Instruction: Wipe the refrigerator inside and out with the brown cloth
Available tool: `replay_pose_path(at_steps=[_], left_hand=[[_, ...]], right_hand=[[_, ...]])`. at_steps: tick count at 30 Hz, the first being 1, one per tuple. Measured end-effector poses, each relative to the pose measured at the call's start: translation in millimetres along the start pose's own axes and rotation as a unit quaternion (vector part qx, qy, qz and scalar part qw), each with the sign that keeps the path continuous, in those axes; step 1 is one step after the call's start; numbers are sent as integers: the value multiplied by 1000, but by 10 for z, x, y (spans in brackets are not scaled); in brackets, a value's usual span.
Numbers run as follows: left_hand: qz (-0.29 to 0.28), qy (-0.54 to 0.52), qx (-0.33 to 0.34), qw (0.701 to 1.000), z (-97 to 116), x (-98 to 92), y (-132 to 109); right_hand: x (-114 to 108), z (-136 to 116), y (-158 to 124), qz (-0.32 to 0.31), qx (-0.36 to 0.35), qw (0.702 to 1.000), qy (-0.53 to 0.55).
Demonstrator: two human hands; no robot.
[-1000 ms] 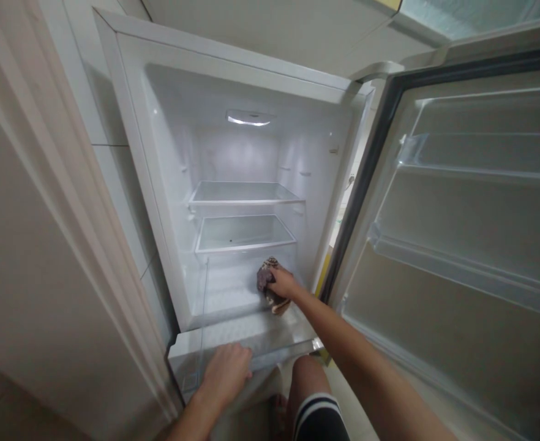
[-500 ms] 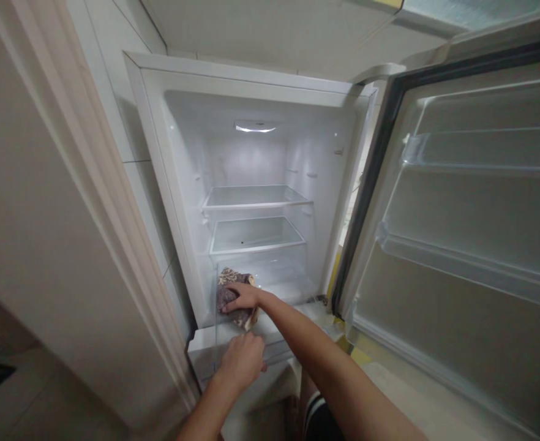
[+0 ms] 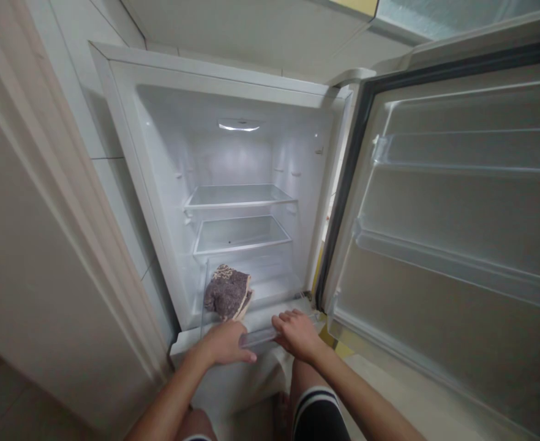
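A clear plastic fridge drawer (image 3: 261, 336) is pulled partway out at the bottom of the compartment. A crumpled brown cloth (image 3: 228, 293) with a cream pattern and edging lies in its left part. My left hand (image 3: 224, 343) is closed over the left part of the drawer's front rim, thumb on the near side, just below the cloth. Farther right, my right hand (image 3: 295, 334) curls its fingers over the same rim. Neither hand touches the cloth as far as I can see, though my left fingers are partly hidden.
Glass shelves (image 3: 242, 236) sit above the drawer inside the lit white fridge (image 3: 127, 122). Its door (image 3: 463, 233) stands wide open at the right, with clear racks. A pale door frame (image 3: 68, 171) rises close on the left. My legs are below the drawer.
My right hand has let go of the cloth and moved right and down to the drawer's front rim. My left hand has shifted left along the rim. The view has turned slightly right.
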State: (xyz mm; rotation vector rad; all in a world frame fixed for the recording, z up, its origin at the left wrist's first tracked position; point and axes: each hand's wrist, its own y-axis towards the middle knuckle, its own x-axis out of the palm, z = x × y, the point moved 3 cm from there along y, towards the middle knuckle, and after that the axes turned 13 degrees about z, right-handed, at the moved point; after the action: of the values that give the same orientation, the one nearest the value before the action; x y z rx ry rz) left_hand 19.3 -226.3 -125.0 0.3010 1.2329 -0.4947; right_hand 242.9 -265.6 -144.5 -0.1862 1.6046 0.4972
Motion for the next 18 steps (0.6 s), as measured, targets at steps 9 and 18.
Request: replay_pose_path(at_steps=[9,18], left_hand=[[209,92,-144,963,-488,-280,679],[122,94,-83,985,-552,96,996]], right_hand=[[195,71,49,2,-25,999,-21],[59,118,186,-18,-30,999,-23]])
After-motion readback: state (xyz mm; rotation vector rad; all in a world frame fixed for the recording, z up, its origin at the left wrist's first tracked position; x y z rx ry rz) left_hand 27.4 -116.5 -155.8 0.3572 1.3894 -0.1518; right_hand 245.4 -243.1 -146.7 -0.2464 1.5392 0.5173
